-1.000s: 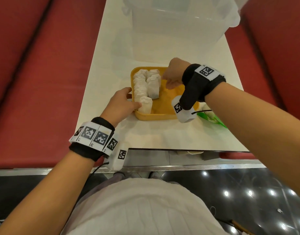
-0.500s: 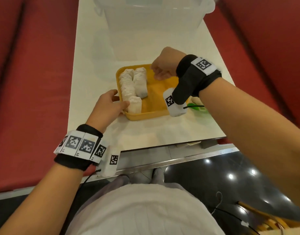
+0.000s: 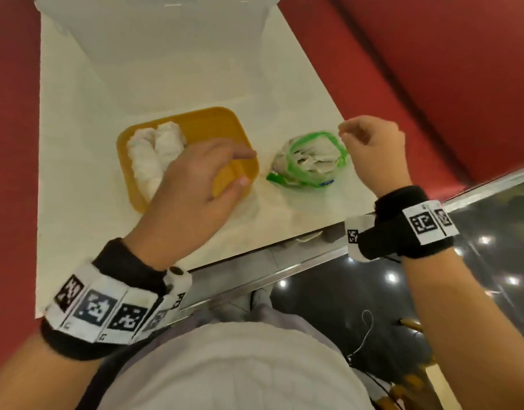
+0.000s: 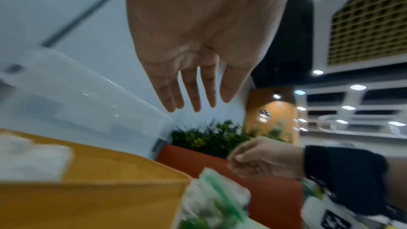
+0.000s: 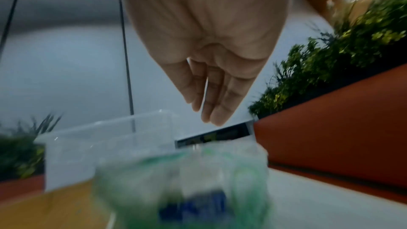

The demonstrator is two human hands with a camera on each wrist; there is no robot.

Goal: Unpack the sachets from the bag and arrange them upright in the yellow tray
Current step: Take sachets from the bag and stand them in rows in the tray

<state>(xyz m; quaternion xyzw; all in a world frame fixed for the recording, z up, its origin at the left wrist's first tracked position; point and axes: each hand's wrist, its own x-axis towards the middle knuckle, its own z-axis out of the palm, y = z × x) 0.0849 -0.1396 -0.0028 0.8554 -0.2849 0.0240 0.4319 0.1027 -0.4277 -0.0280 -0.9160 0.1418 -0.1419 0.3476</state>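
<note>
Sachets of white paper (image 3: 150, 155) stand packed in 2 rows along the left side of the shallow yellow plastic tray (image 3: 195, 121) on the pale tabletop (image 3: 83, 143). Just right of the tray sits the clear bag with a green zip rim (image 3: 309, 159), its mouth open, more sachets inside. The left hand (image 3: 195, 184) hovers over the tray's near right corner, fingers straight and spread, empty. The right hand (image 3: 373, 146) hangs above the bag's right edge, fingers loosely bent, seemingly empty. A clear plastic bin (image 3: 154, 28) stands behind.

My white counter (image 3: 172, 84) carries the yellow tray (image 3: 225, 125), the green-rimmed bag (image 3: 314, 161) just beside it, and a clear plastic box (image 3: 154, 25) further back
</note>
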